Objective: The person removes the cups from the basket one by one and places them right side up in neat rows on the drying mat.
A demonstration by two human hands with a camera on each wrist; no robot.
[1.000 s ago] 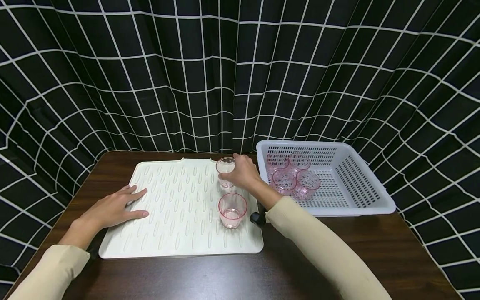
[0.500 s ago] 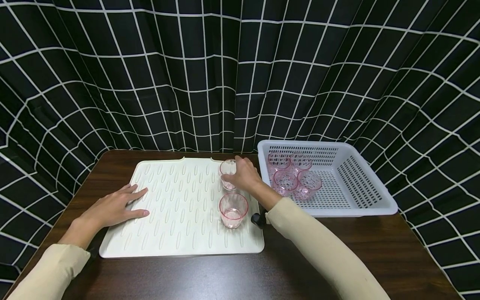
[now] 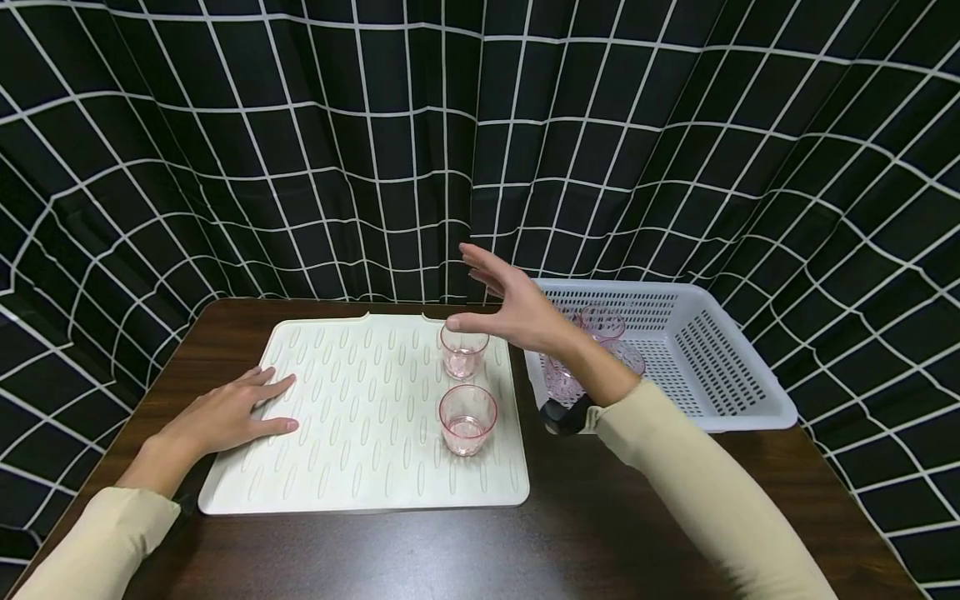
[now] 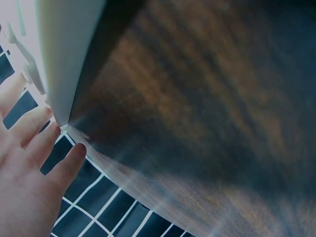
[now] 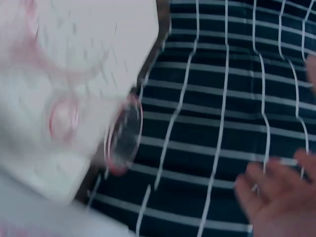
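Note:
Two clear glasses with pink rims stand upright on the right side of a white ribbed drying mat [image 3: 337, 417]. The rear glass [image 3: 462, 360] is partly covered by the thumb of my right hand [image 3: 517, 310], which hovers above and behind it with fingers spread and nothing held. Closer to me stands the front glass [image 3: 467, 421]. My left hand [image 3: 217, 417] lies with straight fingers on the mat's left edge; the left wrist view shows those fingers [image 4: 37, 128] by the mat's side. In the right wrist view a glass [image 5: 123, 136] looks blurred, away from the hand.
A pale grey plastic basket [image 3: 712, 408] with perforated walls sits to the right of the mat. Several pink-rimmed glasses [image 3: 602, 321] are inside it, partly hidden by my right forearm. A black curtain [image 3: 337, 167] with a white grid surrounds the dark wooden table [image 3: 360, 558].
My right hand has let go of the rear glass and lifted up and to the right, its fingers opening. The rear glass stays on the mat. My left hand has not moved.

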